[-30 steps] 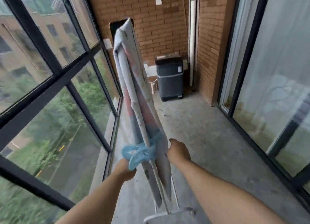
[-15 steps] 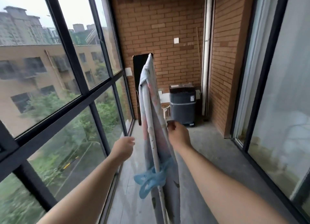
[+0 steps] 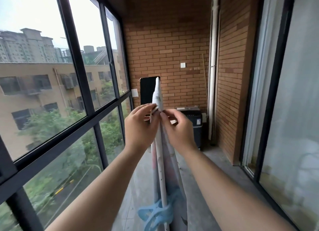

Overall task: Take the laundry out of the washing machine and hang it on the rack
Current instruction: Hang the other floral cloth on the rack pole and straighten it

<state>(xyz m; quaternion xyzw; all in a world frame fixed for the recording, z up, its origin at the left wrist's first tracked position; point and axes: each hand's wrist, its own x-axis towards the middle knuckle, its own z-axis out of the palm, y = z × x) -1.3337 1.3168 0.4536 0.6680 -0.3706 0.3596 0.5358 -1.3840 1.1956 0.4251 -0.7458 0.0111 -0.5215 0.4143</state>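
Both hands, left hand [image 3: 139, 125] and right hand [image 3: 176, 127], pinch the top fold of the pale sheet [image 3: 158, 96] draped over the rack rail [image 3: 161, 179]; best to tug it flat and even before pegging it like the blue clip [image 3: 155, 213] below

No readable text showing; small white label [image 3: 198, 122] on dark grey box-shaped washing machine [image 3: 197, 133], frame centre-right, appearing blurred.

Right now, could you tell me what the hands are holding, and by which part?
The left hand and right hand pinch the patterned cloth at its fold over the rack rail, one each side.
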